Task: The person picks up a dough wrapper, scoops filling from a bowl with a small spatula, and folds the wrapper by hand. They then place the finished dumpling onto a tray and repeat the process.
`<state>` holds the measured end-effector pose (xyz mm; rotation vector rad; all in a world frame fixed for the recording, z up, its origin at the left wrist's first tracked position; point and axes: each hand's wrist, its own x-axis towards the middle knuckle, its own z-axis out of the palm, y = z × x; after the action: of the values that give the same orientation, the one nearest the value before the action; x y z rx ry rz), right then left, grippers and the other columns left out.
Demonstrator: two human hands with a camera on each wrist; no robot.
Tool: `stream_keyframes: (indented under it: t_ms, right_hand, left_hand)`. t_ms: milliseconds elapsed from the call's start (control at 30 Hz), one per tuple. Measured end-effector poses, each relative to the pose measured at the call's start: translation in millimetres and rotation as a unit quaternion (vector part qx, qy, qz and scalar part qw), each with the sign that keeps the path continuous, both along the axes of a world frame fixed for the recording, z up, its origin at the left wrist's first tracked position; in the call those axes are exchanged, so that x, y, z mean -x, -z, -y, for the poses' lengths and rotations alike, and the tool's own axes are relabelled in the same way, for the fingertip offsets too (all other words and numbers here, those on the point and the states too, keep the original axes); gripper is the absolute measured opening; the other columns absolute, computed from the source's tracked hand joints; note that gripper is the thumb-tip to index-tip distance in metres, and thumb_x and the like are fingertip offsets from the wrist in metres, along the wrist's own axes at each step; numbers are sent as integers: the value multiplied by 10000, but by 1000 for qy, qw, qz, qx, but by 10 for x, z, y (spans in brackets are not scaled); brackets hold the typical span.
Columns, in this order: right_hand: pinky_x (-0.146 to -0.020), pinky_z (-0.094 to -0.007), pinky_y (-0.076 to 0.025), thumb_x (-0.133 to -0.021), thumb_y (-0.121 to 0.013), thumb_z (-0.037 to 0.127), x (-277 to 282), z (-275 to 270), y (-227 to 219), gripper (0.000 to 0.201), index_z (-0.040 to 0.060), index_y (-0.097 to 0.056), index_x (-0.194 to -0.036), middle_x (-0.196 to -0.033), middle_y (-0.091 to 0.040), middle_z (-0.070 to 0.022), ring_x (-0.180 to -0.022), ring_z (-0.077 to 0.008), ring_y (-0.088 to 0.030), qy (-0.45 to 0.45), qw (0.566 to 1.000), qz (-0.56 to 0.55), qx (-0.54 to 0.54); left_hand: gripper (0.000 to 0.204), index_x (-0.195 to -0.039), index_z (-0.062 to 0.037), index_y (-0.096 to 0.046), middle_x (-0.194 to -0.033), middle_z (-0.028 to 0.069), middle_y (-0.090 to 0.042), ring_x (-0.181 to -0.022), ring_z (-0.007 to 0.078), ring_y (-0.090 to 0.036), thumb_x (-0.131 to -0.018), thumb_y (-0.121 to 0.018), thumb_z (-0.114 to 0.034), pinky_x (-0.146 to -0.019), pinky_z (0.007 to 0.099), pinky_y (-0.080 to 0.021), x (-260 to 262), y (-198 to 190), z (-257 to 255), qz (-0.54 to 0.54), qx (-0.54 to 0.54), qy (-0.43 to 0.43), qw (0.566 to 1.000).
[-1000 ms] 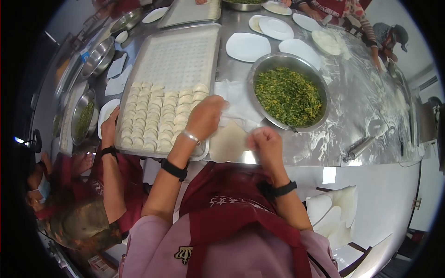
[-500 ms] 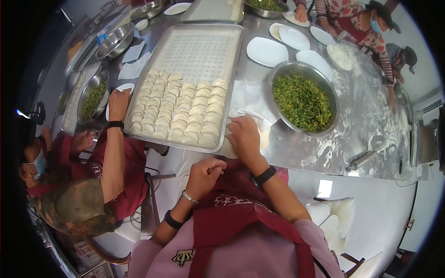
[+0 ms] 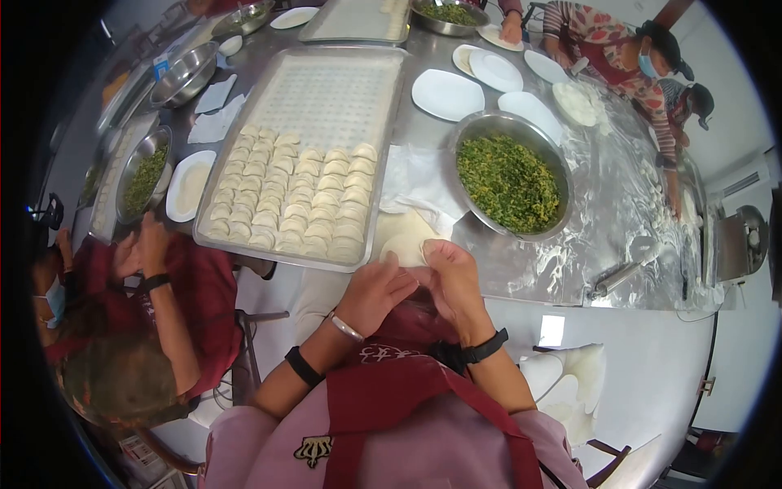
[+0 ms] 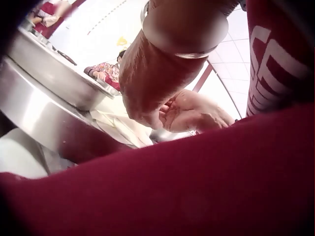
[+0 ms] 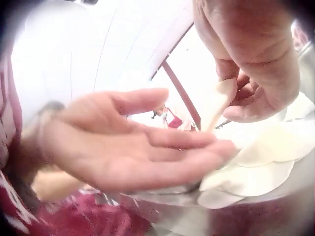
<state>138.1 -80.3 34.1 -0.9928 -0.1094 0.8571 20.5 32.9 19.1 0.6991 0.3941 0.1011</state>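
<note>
Pinching a round dough wrapper [image 5: 220, 101] by its edge, the right hand [image 3: 456, 281] is held just over the near table edge, thumb and fingers curled on the dough so it hangs free of the stack of wrappers [image 3: 405, 238] lying on the steel table [image 3: 562, 269]. The left hand [image 3: 376, 292] is kept beside it, palm up, fingers [image 5: 162, 137] straight and relaxed, nothing gripped (flat like that, it looks ready to serve as a bed for the wrapper). The stack is set between the tray of dumplings [image 3: 293, 200] and the bowl of green filling [image 3: 509, 181], both within short reach, probably so each piece can be filled and set down without stretching. The dumplings are packed in rows at the tray's near end; the far end is bare. White plates [image 3: 446, 94] are parked beyond the bowl. A rolling pin [image 3: 623, 273] lies on the floured part of the table, to the right. Other people are seated to the left and at the far side.
</note>
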Motion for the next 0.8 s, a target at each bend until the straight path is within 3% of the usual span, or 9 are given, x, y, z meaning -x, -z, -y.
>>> stream_keyframes:
  t_ms: [33,100,200,333,433,533,633,733,800]
  right_hand:
    - [-783,-331,-587,-960,-582,63,-2,59,-24,128,-42,-607,-1028,-958,-668,-120,-825,-203,-675,-8,1000,-11,11]
    - [-727,-282,-574,-944,-620,76,12,123,27,156,-54,-614,-1029,-938,-676,-105,-805,-169,-669,32,999,23,20]
    - [-678,-242,-543,-933,-648,93,9,179,95,189,-53,-620,-1048,-916,-678,-87,-789,-129,-649,61,991,94,72]
    - [-643,-218,-495,-925,-666,112,-15,276,-23,189,-37,-641,-1038,-867,-677,-54,-757,-85,-610,43,976,147,155]
    - [-645,-218,-488,-915,-681,123,-57,319,-32,183,-36,-665,-1004,-829,-682,-37,-726,-82,-606,2,970,156,187]
    - [-634,-236,-500,-905,-684,111,-12,320,-53,175,-37,-682,-1000,-810,-692,-43,-690,-87,-609,29,947,240,211]
    - [-614,-263,-515,-896,-682,86,59,319,-112,191,-34,-681,-1044,-808,-700,-67,-677,-104,-631,28,896,341,282]
    - [-606,-275,-531,-899,-658,37,83,311,-53,174,-32,-678,-1058,-808,-706,-93,-685,-117,-659,39,886,385,253]
    - [-617,-269,-543,-907,-636,8,93,296,-89,167,-40,-670,-1063,-832,-713,-102,-698,-129,-672,36,908,352,224]
  left_hand:
    - [462,-1294,50,-480,-1275,191,-576,-1144,276,-610,-1045,-471,-340,-1001,400,-502,-47,-31,23,11,23,-2,1000]
    - [428,-1268,31,-508,-1247,172,-600,-1133,270,-619,-1047,-469,-333,-995,398,-505,-132,-127,89,31,66,-6,997]
    - [405,-1267,3,-528,-1202,128,-632,-1118,241,-631,-1047,-469,-332,-985,390,-510,-191,-41,80,67,7,23,997]
    - [391,-1257,-11,-544,-1165,98,-649,-1102,216,-640,-1045,-477,-332,-956,372,-523,-258,-69,139,21,-58,4,998]
    - [398,-1251,-19,-549,-1168,97,-647,-1101,208,-640,-1037,-493,-350,-939,366,-532,-271,-59,127,16,-57,15,998]
    - [385,-1206,-30,-563,-1139,81,-644,-1053,189,-645,-1020,-526,-365,-901,354,-545,-281,-91,101,-15,-17,14,1000]
    - [344,-1161,-43,-571,-1104,57,-633,-1002,163,-646,-1005,-560,-350,-867,343,-556,-318,-49,116,-25,13,1,1000]
    - [293,-1185,-44,-547,-1151,70,-616,-1068,179,-630,-1010,-544,-280,-924,362,-538,-340,-33,142,-7,-13,11,1000]
    - [262,-1197,-40,-539,-1158,69,-606,-1084,171,-618,-1000,-547,-212,-928,358,-537,-351,-96,140,-9,-65,41,997]
